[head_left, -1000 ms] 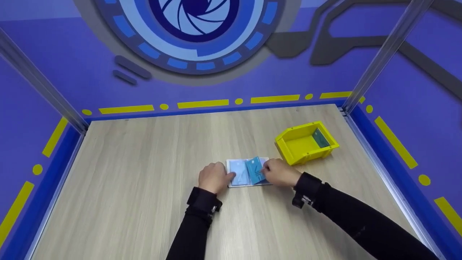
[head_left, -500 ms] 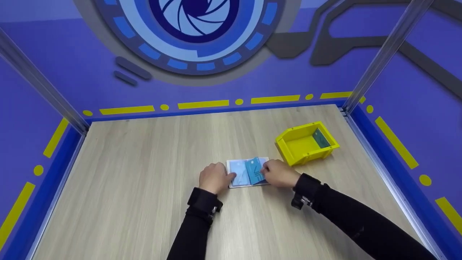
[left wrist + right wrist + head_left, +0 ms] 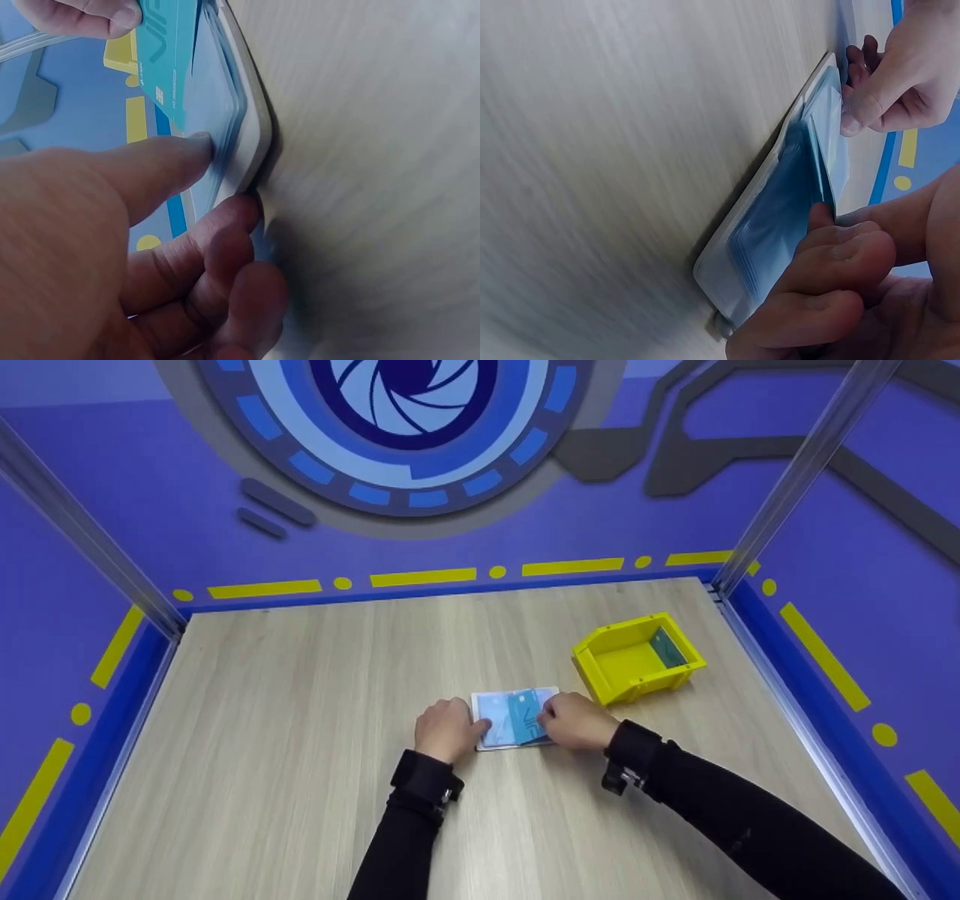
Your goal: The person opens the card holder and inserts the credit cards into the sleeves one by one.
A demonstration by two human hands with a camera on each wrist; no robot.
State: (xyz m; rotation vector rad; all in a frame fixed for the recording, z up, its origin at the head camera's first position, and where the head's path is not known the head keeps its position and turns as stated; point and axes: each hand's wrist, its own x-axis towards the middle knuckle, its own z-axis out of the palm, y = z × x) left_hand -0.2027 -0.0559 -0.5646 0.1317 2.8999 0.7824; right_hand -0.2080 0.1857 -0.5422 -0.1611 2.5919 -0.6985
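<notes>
A card holder [image 3: 495, 718] with clear plastic sleeves lies spread flat on the wooden table. My left hand [image 3: 445, 730] grips its left edge; in the left wrist view the thumb [image 3: 176, 166] presses on the sleeves and the index finger touches the cover's edge. Over the right half, a teal VIP card [image 3: 524, 714] stands tilted, with its lower edge by the fold. My right hand [image 3: 579, 721] pinches that card at its right side between thumb and index finger. How deep the card sits in a sleeve is hard to tell.
Behind my right hand stands a yellow bin [image 3: 634, 658] with a dark green card [image 3: 667, 648] leaning on its inner right wall. Blue printed panels enclose the table [image 3: 300, 682] at the back and sides.
My right hand has shifted slightly left with the VIP card, which has moved a little left and lower. The left hand and the card holder stay nearly where they were.
</notes>
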